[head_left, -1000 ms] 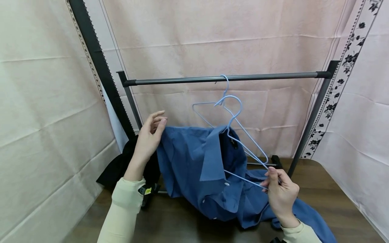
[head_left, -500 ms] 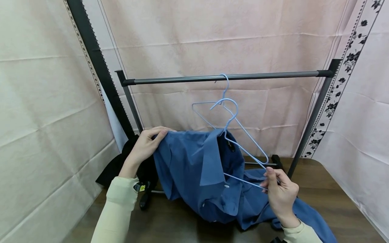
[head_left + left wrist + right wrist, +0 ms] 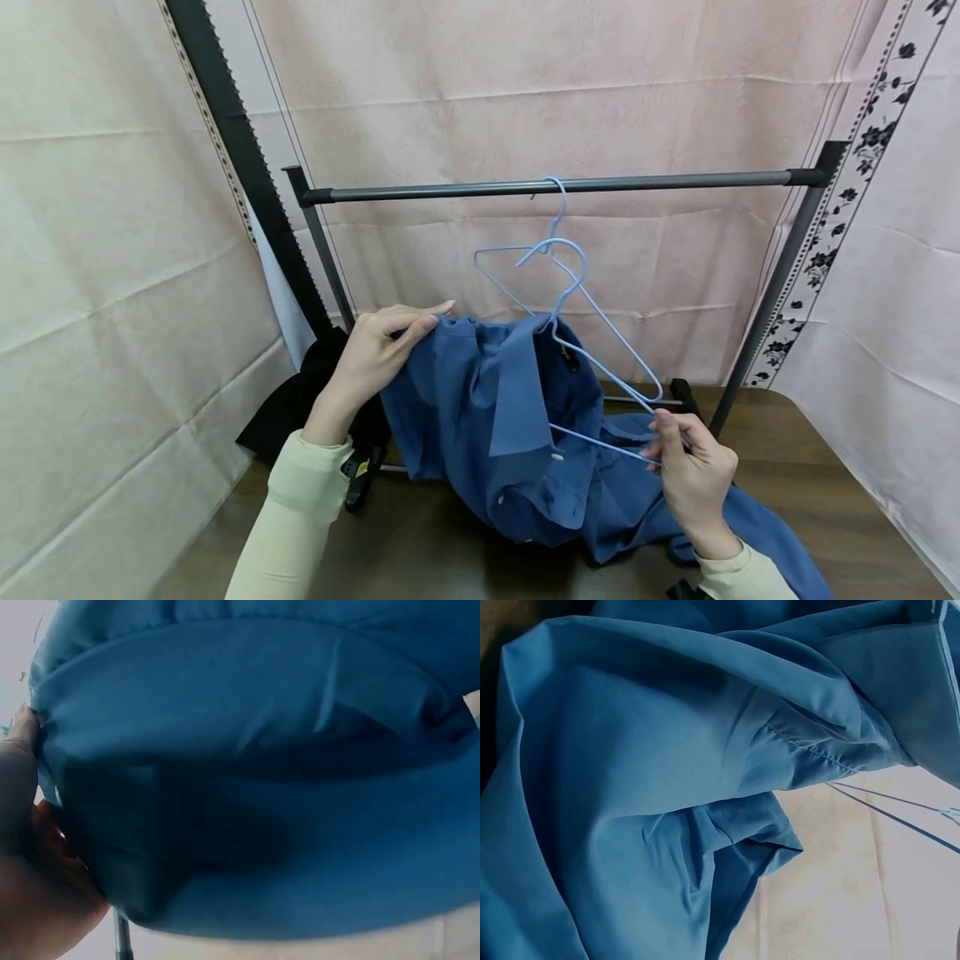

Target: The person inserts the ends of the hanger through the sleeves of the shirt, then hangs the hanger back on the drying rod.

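Observation:
A blue shirt (image 3: 480, 417) hangs half on a light blue wire hanger (image 3: 600, 367), its lower part trailing on the wooden table (image 3: 420, 550). My left hand (image 3: 382, 350) grips the shirt's left shoulder edge. My right hand (image 3: 686, 467) pinches the hanger's lower right corner. In the left wrist view the shirt (image 3: 255, 772) fills the frame, with fingers (image 3: 22, 750) holding its edge. The right wrist view shows folds of the shirt (image 3: 652, 795) and thin hanger wires (image 3: 900, 810).
A second light blue hanger (image 3: 517, 250) hangs from the grey rail (image 3: 555, 187) of a garment rack (image 3: 780, 275) standing on the table. A black garment (image 3: 300, 400) lies at the left, by the rack's post. Pink cloth walls close in all round.
My left hand, open beside the shirt a second ago, has taken hold of its left shoulder and raised it a little. My right hand has stayed on the hanger.

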{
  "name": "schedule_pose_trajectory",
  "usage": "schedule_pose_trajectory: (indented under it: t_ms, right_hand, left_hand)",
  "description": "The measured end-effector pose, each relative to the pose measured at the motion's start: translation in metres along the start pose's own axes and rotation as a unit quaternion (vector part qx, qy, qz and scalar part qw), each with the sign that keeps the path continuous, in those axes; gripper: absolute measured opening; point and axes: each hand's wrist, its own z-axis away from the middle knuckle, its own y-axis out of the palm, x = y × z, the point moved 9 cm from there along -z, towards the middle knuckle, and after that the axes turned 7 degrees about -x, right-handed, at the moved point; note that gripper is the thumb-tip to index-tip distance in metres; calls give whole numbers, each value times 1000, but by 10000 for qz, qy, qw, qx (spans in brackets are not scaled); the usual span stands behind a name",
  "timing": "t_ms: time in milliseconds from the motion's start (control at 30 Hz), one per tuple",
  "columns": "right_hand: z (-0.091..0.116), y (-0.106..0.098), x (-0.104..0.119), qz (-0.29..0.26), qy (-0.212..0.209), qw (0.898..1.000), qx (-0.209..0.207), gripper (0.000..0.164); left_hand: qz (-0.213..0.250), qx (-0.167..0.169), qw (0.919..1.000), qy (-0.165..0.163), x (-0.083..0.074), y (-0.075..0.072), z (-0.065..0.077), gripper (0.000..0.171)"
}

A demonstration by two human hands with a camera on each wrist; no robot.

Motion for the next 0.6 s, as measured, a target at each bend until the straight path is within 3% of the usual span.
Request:
schedule_pose_trajectory:
  t_ms: [300,600]
  right_hand:
    - [2,3,4,72,-212,9997,132,19]
    - [5,8,7,131,-383,9990,163,20]
  left_hand:
    - [768,183,9967,-208,-17,21,-5,28]
    - [892,262,9951,-333,-29,38,-6,30]
